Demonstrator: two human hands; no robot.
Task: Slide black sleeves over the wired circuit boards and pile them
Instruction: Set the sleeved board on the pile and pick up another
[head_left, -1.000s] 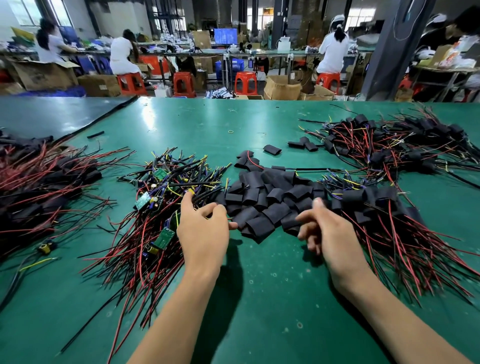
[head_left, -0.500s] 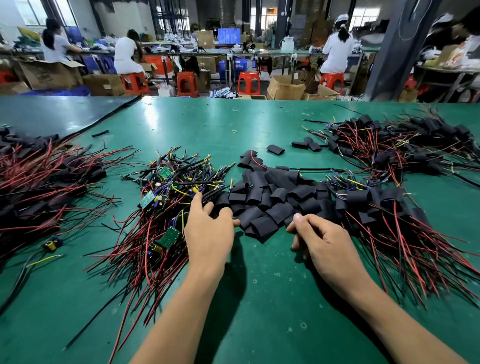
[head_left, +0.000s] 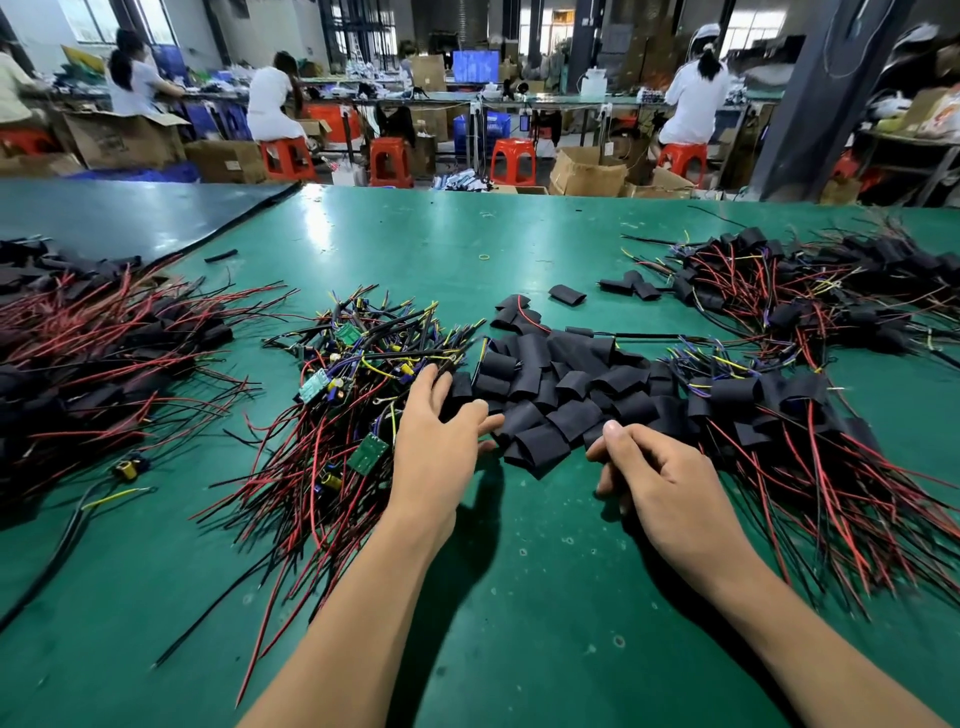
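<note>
On the green table (head_left: 519, 597), the left hand (head_left: 441, 441) has moved forward and to the right since a second ago. Its fingers are now spread, and the tips rest where the pile of wired circuit boards (head_left: 358, 405) meets the heap of black sleeves (head_left: 545, 395); earlier one finger pointed into the wires alone. The right hand (head_left: 670, 483) has drawn back a little toward the person from the near edge of the heap. Its fingers are curled under with the thumb laid on top, and whether it pinches a sleeve cannot be told. The bare boards lie left of centre. Their small green boards, one of them at (head_left: 368, 451), sit in the far and middle part of the pile, and the long red and black leads run toward the person, fanning near-left. The sleeves are short flattened tubes lying flat in the middle of the table between the two hands, overlapping at mixed angles, many set on a diagonal. Right of the heap and touching it lies the sleeved pile (head_left: 779, 415), with its black sleeves at the far end and its leads fanning near-right.
</note>
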